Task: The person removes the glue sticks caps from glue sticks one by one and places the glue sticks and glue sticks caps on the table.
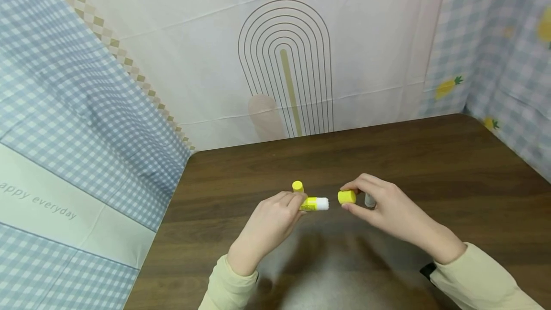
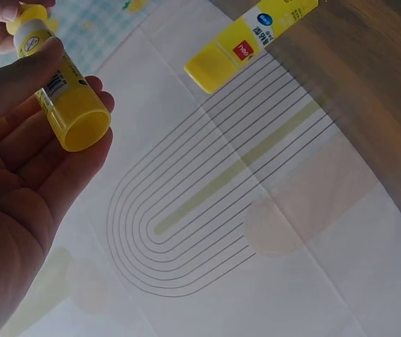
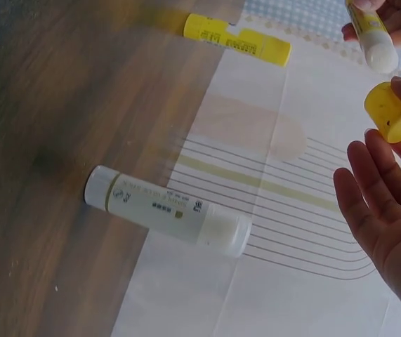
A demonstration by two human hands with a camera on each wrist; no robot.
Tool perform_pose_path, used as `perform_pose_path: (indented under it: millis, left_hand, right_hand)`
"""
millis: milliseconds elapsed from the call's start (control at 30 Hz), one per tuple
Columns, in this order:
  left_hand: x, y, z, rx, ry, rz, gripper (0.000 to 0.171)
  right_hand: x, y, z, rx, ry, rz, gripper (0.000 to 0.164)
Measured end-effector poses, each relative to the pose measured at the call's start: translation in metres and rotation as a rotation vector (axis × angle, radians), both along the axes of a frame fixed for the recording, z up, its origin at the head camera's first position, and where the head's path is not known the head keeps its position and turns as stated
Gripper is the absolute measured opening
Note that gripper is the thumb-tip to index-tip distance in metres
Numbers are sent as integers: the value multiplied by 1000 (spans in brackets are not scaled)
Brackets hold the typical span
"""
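Note:
My left hand (image 1: 275, 214) grips a yellow glue stick (image 1: 311, 204) lying level, its bare white end pointing right. In the left wrist view the thumb presses along the label of its barrel. Across a small gap, my right hand (image 1: 383, 204) pinches a yellow cap (image 1: 347, 197) between thumb and fingers. The cap faces the white end of the stick, apart from it. Behind my left hand stands a second yellow glue stick (image 2: 253, 42) with its cap on, partly hidden in the head view. A white glue stick (image 3: 168, 210) stands beside my right hand, mostly covered by its fingers in the head view.
Both hands are over a dark brown wooden table (image 1: 224, 176). A white cloth (image 1: 370, 51) with an arch of thin lines hangs behind the table's far edge. Blue checked cloth (image 1: 107, 85) hangs along the left side and also on the right.

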State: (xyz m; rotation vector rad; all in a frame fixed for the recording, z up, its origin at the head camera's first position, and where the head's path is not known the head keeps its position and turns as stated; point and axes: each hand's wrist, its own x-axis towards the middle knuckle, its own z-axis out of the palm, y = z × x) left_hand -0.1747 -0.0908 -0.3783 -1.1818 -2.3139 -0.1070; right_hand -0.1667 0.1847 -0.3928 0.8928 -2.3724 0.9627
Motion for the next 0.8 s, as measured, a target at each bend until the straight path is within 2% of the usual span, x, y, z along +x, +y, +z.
perform_pose_path:
  millis: [300,600,800]
  left_hand:
    - [1,-5,-2,-7,4,21,28]
    - [0,-13,-6,-33,23,37,33]
    - [0,-15,-6,-35,23,36,33]
  right_hand:
    - [1,19,2,75,15,-82,35]
    - [5,64,1,160,49,-195,42]
    - [8,89,2,246,22,-256,40]
